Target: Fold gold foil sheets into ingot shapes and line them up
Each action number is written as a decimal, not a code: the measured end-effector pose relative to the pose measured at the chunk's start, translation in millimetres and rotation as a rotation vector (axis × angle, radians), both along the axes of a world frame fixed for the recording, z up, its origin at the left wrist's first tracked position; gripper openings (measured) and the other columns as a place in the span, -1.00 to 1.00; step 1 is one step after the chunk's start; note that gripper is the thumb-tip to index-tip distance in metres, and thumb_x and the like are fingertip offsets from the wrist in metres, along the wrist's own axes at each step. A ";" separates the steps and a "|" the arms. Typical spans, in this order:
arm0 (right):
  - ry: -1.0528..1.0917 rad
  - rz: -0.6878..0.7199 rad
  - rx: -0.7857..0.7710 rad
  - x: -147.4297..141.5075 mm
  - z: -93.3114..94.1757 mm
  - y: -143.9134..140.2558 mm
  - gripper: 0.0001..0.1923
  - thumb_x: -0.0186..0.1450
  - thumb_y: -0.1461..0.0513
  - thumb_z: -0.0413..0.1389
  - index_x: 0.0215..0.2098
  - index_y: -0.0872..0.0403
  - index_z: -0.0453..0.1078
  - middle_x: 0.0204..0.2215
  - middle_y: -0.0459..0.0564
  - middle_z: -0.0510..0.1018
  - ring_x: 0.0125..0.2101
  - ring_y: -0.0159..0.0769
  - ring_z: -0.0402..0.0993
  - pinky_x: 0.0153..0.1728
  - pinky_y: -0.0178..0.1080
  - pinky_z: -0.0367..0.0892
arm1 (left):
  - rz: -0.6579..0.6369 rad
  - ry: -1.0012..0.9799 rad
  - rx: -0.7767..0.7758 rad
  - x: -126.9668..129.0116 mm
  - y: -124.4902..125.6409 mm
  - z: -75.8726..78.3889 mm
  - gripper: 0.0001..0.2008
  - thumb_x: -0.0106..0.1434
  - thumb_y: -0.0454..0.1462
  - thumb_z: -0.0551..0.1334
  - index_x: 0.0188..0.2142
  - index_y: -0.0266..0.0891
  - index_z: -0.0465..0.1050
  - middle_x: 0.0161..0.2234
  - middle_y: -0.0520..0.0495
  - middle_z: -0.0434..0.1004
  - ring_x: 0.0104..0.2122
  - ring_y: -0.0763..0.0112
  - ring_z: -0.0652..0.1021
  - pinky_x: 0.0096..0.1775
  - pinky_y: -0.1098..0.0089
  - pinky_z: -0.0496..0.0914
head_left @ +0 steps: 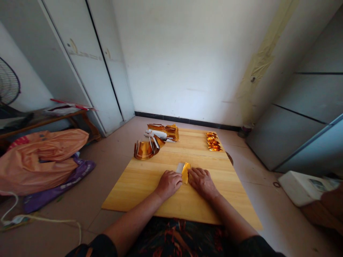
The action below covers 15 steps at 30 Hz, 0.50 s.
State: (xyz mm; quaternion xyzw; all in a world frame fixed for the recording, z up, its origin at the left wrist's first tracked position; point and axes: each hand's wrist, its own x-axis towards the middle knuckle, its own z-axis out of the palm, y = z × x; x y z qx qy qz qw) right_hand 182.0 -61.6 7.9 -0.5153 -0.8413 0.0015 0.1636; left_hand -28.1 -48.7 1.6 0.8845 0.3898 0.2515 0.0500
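Observation:
A small sheet of gold foil paper (pixel 185 172) lies on the wooden board (pixel 150 196), its pale underside partly folded over at the left. My left hand (pixel 169 184) rests on the board with curled fingers gripping the sheet's left part. At the right edge, my right hand (pixel 202 181) holds the paper under fingers that are close together; its thumb is mostly hidden. Farther off on the left stands a curved stack of gold foil sheets (pixel 145 150). Several shiny folded gold foil pieces (pixel 213 142) sit in a row at the far right of the board.
Behind the curved stack lie more foil sheets (pixel 174 132) and a white roll (pixel 155 133). An orange bag (pixel 53 150) and a purple bag (pixel 60 185) lie on the floor at left. A white box (pixel 302 187) stands at right, near a grey cabinet (pixel 294 117).

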 end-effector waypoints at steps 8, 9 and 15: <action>0.250 0.068 -0.059 1.7 -10.8 -2.4 -0.41 0.27 0.25 0.02 0.26 0.05 0.06 0.07 0.14 0.40 0.06 -0.14 0.27 0.09 -0.02 0.13 | 0.001 -0.008 -0.023 0.1 -1.2 3.4 -0.90 0.18 -0.35 0.21 -0.36 -0.17 0.52 -0.28 -0.01 0.60 -0.28 0.36 0.53 -0.19 0.32 0.32; 0.310 0.061 -0.076 1.8 -12.8 -0.7 -0.39 0.25 0.26 0.02 0.27 0.04 0.05 0.07 0.13 0.39 0.06 -0.15 0.28 0.09 -0.02 0.15 | -0.002 -0.008 -0.025 0.0 -1.2 3.3 -0.90 0.17 -0.35 0.22 -0.36 -0.17 0.52 -0.28 -0.01 0.60 -0.28 0.35 0.53 -0.19 0.32 0.32; 0.766 0.158 -0.264 -10.0 -23.0 6.8 -0.34 0.24 0.34 -0.06 0.29 -0.04 -0.07 -0.02 0.04 0.45 -0.06 -0.27 0.43 -0.02 -0.11 0.34 | -0.011 -0.061 -0.029 -1.4 0.1 -1.6 -0.86 0.14 -0.39 0.23 -0.33 -0.16 0.52 -0.22 0.01 0.60 -0.23 0.35 0.55 -0.16 0.30 0.35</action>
